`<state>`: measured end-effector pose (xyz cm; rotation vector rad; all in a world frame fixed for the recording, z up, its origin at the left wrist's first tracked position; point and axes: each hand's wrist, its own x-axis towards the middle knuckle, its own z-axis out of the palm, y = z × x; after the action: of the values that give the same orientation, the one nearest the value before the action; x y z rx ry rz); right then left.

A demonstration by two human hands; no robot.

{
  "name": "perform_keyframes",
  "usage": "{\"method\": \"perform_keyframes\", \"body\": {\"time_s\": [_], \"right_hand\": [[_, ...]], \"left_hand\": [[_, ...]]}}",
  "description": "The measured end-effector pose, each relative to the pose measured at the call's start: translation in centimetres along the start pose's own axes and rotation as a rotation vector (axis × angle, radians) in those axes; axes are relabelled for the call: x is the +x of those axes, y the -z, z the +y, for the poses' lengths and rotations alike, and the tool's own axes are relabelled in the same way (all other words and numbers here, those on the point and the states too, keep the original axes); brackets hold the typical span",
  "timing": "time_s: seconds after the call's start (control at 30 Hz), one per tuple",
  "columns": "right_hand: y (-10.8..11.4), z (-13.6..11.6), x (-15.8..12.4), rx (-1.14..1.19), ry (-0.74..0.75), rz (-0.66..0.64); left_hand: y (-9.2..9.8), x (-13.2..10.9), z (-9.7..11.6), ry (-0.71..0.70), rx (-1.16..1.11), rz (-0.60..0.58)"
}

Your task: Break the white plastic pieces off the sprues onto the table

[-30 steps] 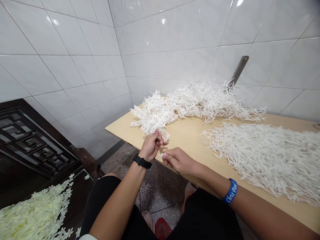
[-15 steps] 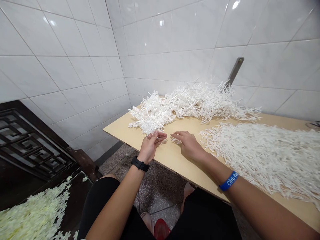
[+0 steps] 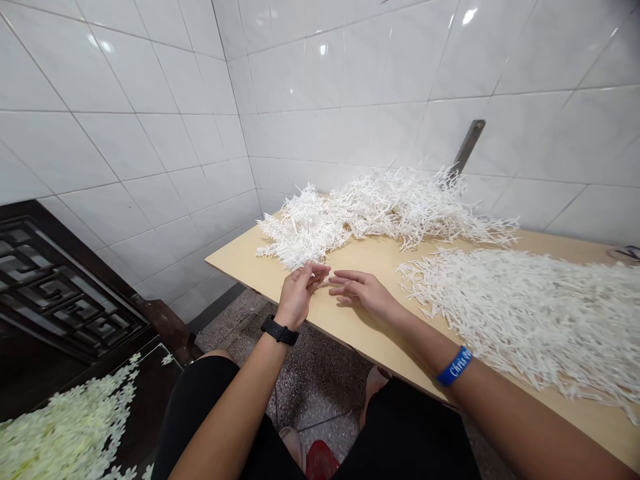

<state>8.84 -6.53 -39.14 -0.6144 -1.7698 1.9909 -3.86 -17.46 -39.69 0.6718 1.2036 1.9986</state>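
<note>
My left hand, with a black watch on the wrist, rests at the near edge of a tangled heap of white plastic branched sprigs. Its fingertips and thumb are pressed together right at the heap's front; what they pinch is too small to make out. My right hand, with a blue wristband, lies just right of the left, fingers stretched out low over the wooden table and holding nothing. A flatter spread of loose white sticks lies to its right.
White tiled walls close in the table at the back and left. A dark metal bar leans on the back wall. Pale yellow-green artificial flowers lie on a dark surface at lower left, beside a carved dark wood panel. My knees are under the table edge.
Both hands rose from the table's front edge onto it. The right hand reached right toward the loose sticks, opened, then drew back beside the left hand.
</note>
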Motion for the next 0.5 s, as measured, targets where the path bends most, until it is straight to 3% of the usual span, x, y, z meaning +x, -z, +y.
{"method": "perform_keyframes", "body": {"time_s": [0.03, 0.1, 0.17, 0.23, 0.33, 0.5], "right_hand": [[0.1, 0.2, 0.3, 0.070, -0.036, 0.069], [1.0, 0.5, 0.9, 0.083, -0.029, 0.329], [2.4, 0.6, 1.2, -0.041, 0.039, 0.608], [3.4, 0.4, 1.1, -0.214, 0.165, 0.757], [3.1, -0.2, 0.1, -0.384, 0.397, 0.682], [-0.1, -1.3, -1.9, -0.564, 0.590, 0.228]], "left_hand": [[-0.1, -0.1, 0.0, 0.000, 0.005, -0.001], [-0.1, -0.2, 0.1, 0.009, 0.020, -0.016], [-0.1, -0.2, 0.1, 0.018, 0.047, -0.053], [0.0, -0.2, -0.1, 0.016, 0.099, -0.103], [0.1, -0.2, -0.2, 0.000, 0.216, -0.126], [-0.5, -0.7, -0.2, -0.021, 0.439, -0.121]]}}
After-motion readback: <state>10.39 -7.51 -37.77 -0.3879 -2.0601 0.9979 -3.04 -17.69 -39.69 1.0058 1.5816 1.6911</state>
